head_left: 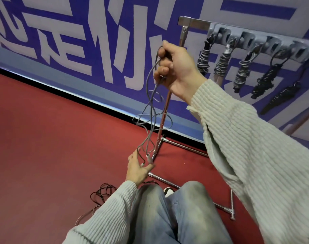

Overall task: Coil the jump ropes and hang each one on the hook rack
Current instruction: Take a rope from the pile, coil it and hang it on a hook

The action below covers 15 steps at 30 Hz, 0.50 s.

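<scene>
My right hand (176, 67) is raised in front of the wall and grips the upper end of a grey jump rope (151, 110). The rope hangs down from it in loose tangled loops. My left hand (138, 167) is low, near the floor, with fingers spread and touching the rope's lowest loops. The grey hook rack (266, 43) is mounted on a metal stand at the upper right. Several coiled ropes hang from its hooks: grey ones (221, 63) on the left, black ones (264, 80) on the right.
A dark jump rope (101, 191) lies loose on the red floor beside my left knee. The stand's chrome pole (163, 118) and base bars (183, 147) lie right behind the hanging rope. A blue and white banner wall (79, 41) runs behind.
</scene>
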Motion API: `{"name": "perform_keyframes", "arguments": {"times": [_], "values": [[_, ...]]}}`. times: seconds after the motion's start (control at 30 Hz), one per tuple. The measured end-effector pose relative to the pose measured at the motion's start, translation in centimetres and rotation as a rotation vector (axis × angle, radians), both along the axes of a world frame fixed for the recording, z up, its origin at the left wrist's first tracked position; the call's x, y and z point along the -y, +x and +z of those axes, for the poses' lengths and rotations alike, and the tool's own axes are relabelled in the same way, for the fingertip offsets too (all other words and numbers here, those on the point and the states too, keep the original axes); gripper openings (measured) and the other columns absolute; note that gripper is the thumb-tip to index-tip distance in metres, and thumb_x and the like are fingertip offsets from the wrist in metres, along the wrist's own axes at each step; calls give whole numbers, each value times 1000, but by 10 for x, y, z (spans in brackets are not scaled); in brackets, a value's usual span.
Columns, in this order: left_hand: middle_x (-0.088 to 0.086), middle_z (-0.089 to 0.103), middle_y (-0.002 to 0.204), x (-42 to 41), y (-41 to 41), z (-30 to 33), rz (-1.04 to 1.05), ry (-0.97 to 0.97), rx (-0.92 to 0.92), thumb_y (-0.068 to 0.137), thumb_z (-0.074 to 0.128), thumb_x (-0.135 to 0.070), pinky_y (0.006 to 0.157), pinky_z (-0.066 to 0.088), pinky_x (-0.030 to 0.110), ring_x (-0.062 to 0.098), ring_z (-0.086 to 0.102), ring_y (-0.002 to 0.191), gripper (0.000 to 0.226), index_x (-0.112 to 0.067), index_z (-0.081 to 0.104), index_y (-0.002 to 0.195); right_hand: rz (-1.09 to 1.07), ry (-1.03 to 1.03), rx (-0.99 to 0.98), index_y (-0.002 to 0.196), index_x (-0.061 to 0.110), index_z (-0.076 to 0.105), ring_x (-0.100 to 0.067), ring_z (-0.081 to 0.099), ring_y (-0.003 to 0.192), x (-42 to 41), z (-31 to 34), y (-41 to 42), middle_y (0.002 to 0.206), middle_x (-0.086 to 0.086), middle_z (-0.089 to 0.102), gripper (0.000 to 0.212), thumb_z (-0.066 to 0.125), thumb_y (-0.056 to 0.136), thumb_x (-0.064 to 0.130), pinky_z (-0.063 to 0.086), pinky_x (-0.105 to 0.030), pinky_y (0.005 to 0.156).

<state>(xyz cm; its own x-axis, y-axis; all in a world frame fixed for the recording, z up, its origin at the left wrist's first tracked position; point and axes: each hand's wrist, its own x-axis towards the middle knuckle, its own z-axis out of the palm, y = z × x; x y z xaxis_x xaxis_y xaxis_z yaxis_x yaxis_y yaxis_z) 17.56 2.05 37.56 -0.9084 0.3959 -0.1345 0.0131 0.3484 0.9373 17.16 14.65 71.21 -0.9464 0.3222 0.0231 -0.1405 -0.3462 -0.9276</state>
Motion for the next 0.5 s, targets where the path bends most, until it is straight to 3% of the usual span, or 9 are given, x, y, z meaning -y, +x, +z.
{"name": "perform_keyframes", "arguments": {"times": [0.07,0.13,0.23,0.37,0.43,0.5], "values": [[4,49,134,-2,-6,-6,-60,-101,-73,89,75,-33,107,36,30,21,49,126,43,-21,59,127,-9,12,-14,73,17,56,-9,37,40,-2,4,2,47,8,33,37,50,106,33,43,-25,51],[2,61,114,-3,-6,-8,-84,-92,-71,98,63,-36,94,41,30,20,57,112,14,-25,64,106,-19,18,-18,71,17,56,-9,37,41,-5,4,3,47,8,34,38,50,106,33,44,-24,49],[-3,64,85,0,-2,-6,-82,-43,-34,105,48,-40,68,43,27,18,58,80,26,-19,57,92,-39,34,-5,72,18,57,-9,39,42,-12,-1,2,47,8,36,38,51,106,34,45,-25,50],[9,65,79,4,-1,-5,10,87,64,109,37,-39,70,49,34,19,56,69,34,-10,52,99,-127,118,78,75,16,59,-12,43,45,-26,-29,-8,46,6,36,36,51,106,33,50,-28,56],[6,55,72,4,-4,1,61,205,144,107,40,-40,70,49,42,22,52,66,32,-11,53,103,-152,188,163,77,16,62,-14,47,47,-34,-51,-11,45,6,37,38,49,107,35,49,-28,60],[2,47,67,4,-7,11,100,297,189,108,40,-34,64,43,39,20,44,63,29,-8,53,108,-140,254,244,81,14,66,-14,52,50,-40,-72,-11,45,7,40,40,45,108,36,48,-27,61]]}}
